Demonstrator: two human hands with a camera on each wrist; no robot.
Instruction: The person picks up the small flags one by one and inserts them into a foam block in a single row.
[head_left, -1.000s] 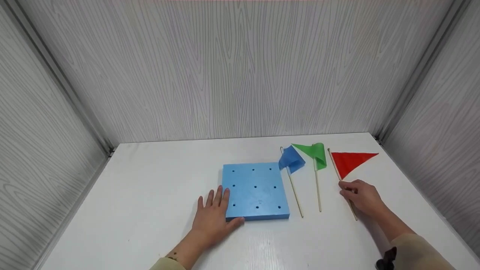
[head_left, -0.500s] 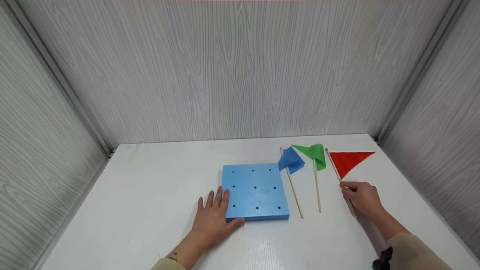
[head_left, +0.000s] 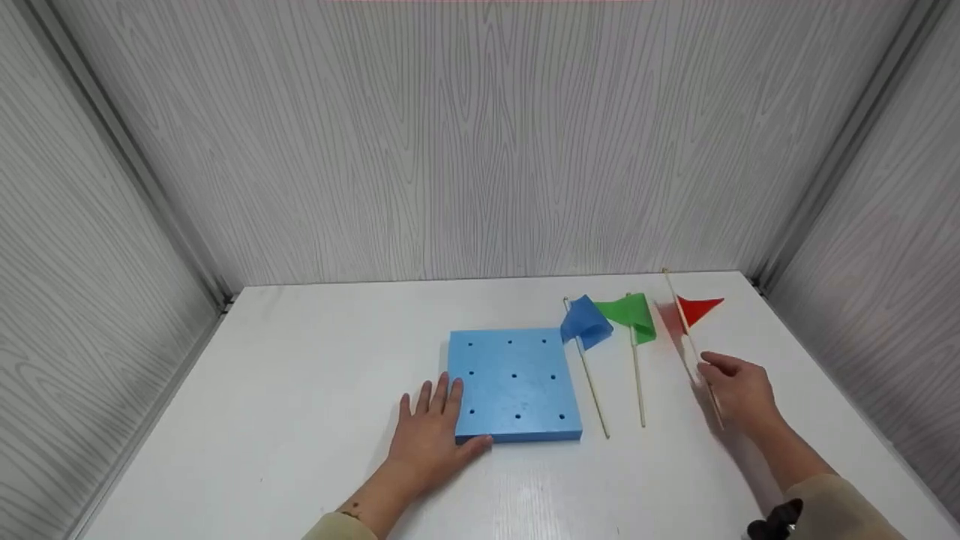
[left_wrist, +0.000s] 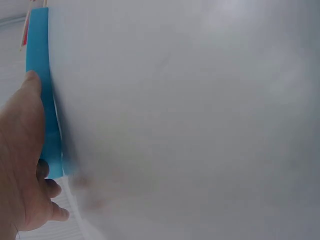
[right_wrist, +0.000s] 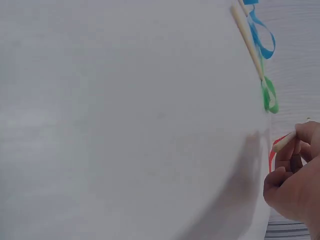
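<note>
The red flag (head_left: 699,309) is up off the worktop (head_left: 300,405) now: a second ago it lay flat beside the others, and now its stick tilts in the air, pinched by the right hand (head_left: 739,394). That reads as a lift under way. The left hand (head_left: 429,435) stays flat, fingers straight, against the near left corner of the blue block (head_left: 514,382). Green flag (head_left: 628,315) and blue flag (head_left: 585,324) haven't budged.

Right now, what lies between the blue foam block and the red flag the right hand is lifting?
In the head view, the blue flag and the green flag lie on the table between the block and the red flag.
</note>
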